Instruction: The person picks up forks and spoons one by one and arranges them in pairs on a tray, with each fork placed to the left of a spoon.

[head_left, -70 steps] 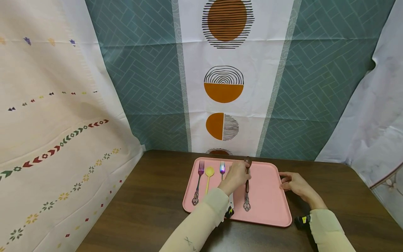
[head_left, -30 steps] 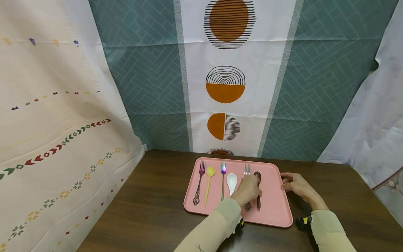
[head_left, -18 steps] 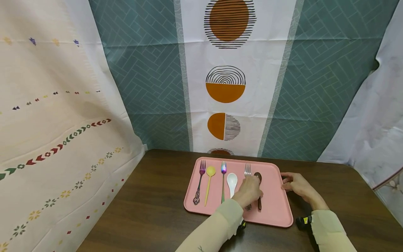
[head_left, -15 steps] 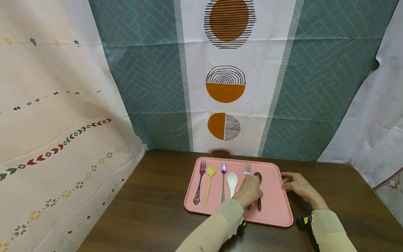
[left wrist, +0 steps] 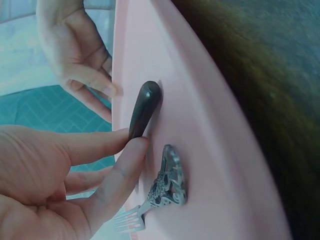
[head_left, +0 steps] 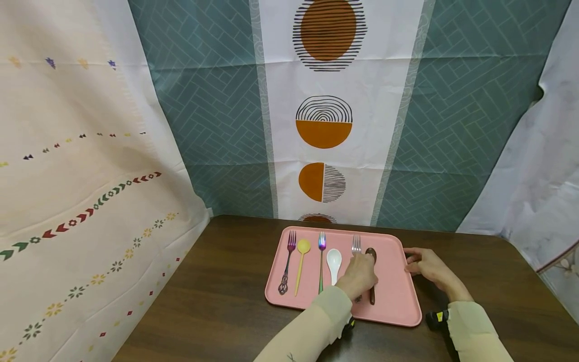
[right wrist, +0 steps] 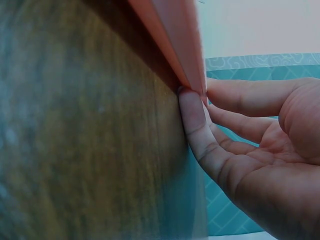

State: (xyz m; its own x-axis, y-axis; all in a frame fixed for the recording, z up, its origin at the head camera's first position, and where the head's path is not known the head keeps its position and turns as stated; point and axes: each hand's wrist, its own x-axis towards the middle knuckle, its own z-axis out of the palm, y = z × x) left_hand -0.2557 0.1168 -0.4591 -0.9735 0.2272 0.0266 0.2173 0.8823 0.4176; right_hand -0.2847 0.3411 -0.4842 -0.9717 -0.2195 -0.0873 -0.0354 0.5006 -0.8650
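Observation:
A pink tray (head_left: 393, 301) lies on a dark wooden table (head_left: 217, 301). My left hand (head_left: 359, 274) rests on the tray's right part, over the handle of a silver fork (head_left: 356, 244). In the left wrist view its straight fingertips (left wrist: 136, 144) touch the side of a dark brown spoon's handle (left wrist: 145, 105), which lies flat next to the fork's ornate end (left wrist: 167, 182). The spoon's bowl (head_left: 371, 254) points away from me. My right hand (head_left: 413, 261) sits at the tray's right edge, its straight fingers (right wrist: 192, 107) pressed against the rim (right wrist: 175, 35).
Left of my hand on the tray lie a white spoon (head_left: 333, 259), a rainbow fork (head_left: 321, 251), a yellow spoon (head_left: 302, 246) and a purple fork (head_left: 288, 251), all parallel. Patterned cloth hangs behind the table and along its left side.
My left hand set the dark spoon down right of the silver fork and stayed on its handle. In the last second the spoon shifted only slightly. My right hand kept its place.

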